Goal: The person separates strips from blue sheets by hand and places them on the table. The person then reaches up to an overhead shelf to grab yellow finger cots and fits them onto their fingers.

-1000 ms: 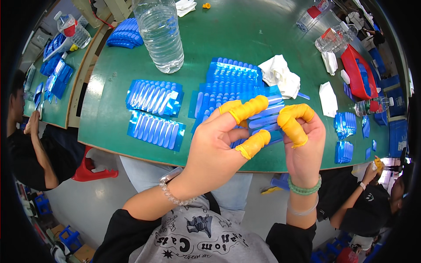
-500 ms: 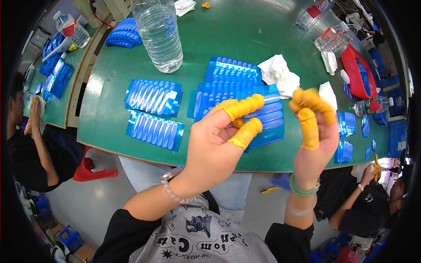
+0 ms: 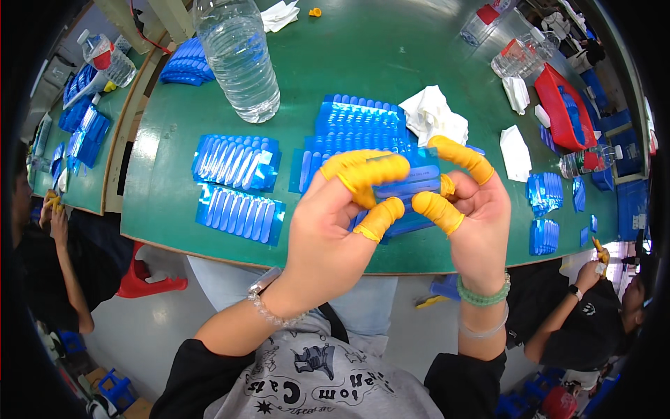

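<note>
My left hand (image 3: 331, 216) and my right hand (image 3: 480, 223) meet above the green table's near side, with yellow finger cots on thumbs and fingers. Between the fingertips is a small, see-through blue film strip (image 3: 410, 187). My left finger and thumb are at its left end, and my right fingertips pinch its right end. Just behind and below my hands lie overlapping blue film sheets (image 3: 361, 119) with rows of long rounded pieces; my fingers cover part of them. Two smaller blue sheets with such pieces, an upper one (image 3: 237, 160) and a lower one (image 3: 239, 215), lie left of my left hand.
A large clear water bottle (image 3: 241, 63) stands at the back left. A crumpled white cloth (image 3: 434, 117) lies beyond my right hand. Farther right are a red basket (image 3: 555, 105), a flat white cloth (image 3: 515, 153) and more blue sheets (image 3: 544, 192). People sit on both sides.
My right hand has moved left and in toward my left hand. Its fingertips now pinch the blue film strip between the hands. The view has shifted slightly.
</note>
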A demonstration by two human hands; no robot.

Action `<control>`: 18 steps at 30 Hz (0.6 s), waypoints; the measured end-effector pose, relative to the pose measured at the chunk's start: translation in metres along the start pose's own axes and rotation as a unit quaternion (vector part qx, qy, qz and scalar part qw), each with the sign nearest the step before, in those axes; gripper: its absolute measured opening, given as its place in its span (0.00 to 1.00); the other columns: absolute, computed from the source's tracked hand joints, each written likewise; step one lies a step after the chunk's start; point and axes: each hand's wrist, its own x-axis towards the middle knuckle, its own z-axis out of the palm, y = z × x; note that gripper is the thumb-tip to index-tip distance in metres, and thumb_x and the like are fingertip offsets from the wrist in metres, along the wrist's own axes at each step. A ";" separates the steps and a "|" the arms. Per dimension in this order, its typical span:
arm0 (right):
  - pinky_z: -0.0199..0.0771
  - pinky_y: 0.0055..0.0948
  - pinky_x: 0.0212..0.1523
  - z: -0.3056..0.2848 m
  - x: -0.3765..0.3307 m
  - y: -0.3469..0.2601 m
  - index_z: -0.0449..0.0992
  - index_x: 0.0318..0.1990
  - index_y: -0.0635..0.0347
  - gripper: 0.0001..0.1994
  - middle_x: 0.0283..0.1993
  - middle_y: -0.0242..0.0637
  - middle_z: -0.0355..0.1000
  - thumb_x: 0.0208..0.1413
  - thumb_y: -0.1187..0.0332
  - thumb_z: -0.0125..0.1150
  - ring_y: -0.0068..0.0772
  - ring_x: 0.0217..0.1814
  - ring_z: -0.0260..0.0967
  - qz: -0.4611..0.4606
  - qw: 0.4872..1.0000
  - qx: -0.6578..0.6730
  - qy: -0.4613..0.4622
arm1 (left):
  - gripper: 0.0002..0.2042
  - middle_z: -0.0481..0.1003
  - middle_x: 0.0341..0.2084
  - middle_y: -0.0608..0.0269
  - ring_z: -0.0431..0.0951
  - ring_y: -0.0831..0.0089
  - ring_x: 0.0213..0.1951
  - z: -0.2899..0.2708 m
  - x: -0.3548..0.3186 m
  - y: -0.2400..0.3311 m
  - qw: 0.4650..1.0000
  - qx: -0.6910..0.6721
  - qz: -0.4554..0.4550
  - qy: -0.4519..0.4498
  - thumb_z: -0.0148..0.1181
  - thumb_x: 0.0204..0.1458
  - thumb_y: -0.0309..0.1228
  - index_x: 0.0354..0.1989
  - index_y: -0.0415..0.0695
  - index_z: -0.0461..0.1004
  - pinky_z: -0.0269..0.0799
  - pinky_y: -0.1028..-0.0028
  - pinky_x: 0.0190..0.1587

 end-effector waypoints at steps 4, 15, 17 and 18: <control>0.71 0.22 0.44 -0.005 0.000 -0.004 0.60 0.58 0.67 0.29 0.40 0.39 0.74 0.46 0.82 0.64 0.22 0.39 0.71 -0.008 1.000 0.026 -0.014 | 0.34 0.66 0.52 0.53 0.71 0.77 0.37 0.002 0.006 0.008 0.997 -0.070 0.016 0.007 0.61 0.44 0.12 0.61 0.40 0.55 0.72 0.77 0.43; 0.70 0.22 0.45 0.003 -0.007 0.002 0.58 0.58 0.69 0.31 0.42 0.41 0.73 0.47 0.81 0.65 0.23 0.41 0.71 -0.041 0.999 0.008 0.005 | 0.37 0.73 0.36 0.58 0.76 0.74 0.38 0.006 0.003 0.005 0.995 -0.086 -0.052 0.007 0.64 0.46 0.20 0.63 0.40 0.49 0.71 0.75 0.42; 0.70 0.23 0.45 0.003 -0.008 0.001 0.56 0.60 0.68 0.32 0.43 0.41 0.73 0.47 0.81 0.65 0.23 0.42 0.70 -0.045 0.999 -0.013 0.009 | 0.37 0.74 0.33 0.60 0.76 0.75 0.37 0.005 0.004 0.003 0.997 -0.064 -0.037 0.010 0.65 0.46 0.20 0.63 0.40 0.49 0.71 0.75 0.41; 0.70 0.23 0.45 0.004 -0.007 0.000 0.56 0.60 0.68 0.32 0.43 0.41 0.73 0.47 0.81 0.65 0.23 0.42 0.70 -0.045 0.999 -0.013 0.008 | 0.36 0.74 0.32 0.60 0.76 0.77 0.35 0.004 0.004 0.003 0.995 -0.079 -0.052 0.021 0.65 0.46 0.20 0.62 0.40 0.51 0.71 0.76 0.39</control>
